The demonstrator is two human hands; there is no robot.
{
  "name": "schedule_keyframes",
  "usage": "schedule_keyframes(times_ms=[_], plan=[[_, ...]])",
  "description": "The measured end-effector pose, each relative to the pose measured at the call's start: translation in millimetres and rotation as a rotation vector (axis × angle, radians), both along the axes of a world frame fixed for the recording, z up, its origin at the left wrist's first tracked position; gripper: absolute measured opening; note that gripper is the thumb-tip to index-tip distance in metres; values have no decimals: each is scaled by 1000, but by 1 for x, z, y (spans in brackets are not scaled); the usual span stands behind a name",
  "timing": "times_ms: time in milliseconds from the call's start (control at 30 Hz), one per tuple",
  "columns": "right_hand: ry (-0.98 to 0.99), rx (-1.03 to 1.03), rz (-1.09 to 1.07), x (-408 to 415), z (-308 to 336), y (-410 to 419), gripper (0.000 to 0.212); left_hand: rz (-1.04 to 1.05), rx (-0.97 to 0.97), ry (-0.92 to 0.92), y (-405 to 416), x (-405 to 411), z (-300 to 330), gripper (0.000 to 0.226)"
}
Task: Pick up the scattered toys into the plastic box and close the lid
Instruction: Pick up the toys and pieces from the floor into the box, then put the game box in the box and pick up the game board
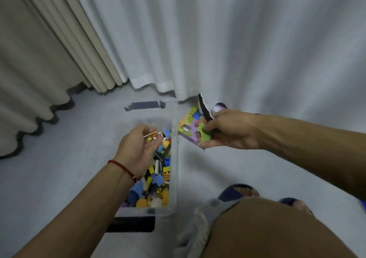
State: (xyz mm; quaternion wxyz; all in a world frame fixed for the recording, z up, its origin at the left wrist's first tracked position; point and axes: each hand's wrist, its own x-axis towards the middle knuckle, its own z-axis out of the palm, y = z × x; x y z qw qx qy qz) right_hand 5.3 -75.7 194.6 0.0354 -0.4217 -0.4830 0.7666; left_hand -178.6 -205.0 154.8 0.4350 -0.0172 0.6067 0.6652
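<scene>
A clear plastic box [175, 158] stands on the floor, holding several colourful toy pieces [158, 178]. My left hand [136, 149] hovers over the box, palm up, cupping small orange and yellow marbles [151, 138]. To the right of the box, my right hand [227, 131] grips a colourful puzzle board [189, 125] together with a black flat piece with a white edge [204, 107] that sticks upward. The board is held above the floor, just beside the box's right wall.
White and beige curtains [198, 40] hang to the floor behind the box. Dark latches [144, 105] sit at the box's far and near ends. My knee [267, 228] and feet in blue slippers [237, 192] are at the lower right on the grey floor.
</scene>
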Motion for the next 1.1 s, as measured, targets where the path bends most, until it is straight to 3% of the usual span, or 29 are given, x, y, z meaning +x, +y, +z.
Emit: schedule_keyframes(times_ms=[200, 267, 333, 433, 567, 667, 833, 967, 1100], plan=[[114, -109, 4, -106, -17, -39, 32, 87, -133, 176, -28, -44, 12, 29], [104, -120, -2, -110, -25, -36, 43, 70, -148, 261, -28, -42, 12, 18], [96, -92, -21, -100, -30, -26, 40, -9, -164, 415, -22, -30, 7, 13], [14, 95, -8, -66, -36, -1, 29, -139, -131, 618, 3, -3, -8, 19], [-199, 466, 69, 5, -36, 40, 21, -329, -102, 699, 68, 43, -45, 22], [-342, 587, 121, 58, -38, 65, 19, -451, -300, 578, 126, 67, -102, 16], [-415, 629, 103, 89, -66, 89, 17, -685, -831, 818, 180, 69, -192, 55], [-400, 583, 84, 73, -108, 80, 18, -858, -967, 1005, 189, 62, -238, 61], [-421, 597, 75, 55, -135, 65, 18, -787, -970, 1094, 189, 69, -240, 62]])
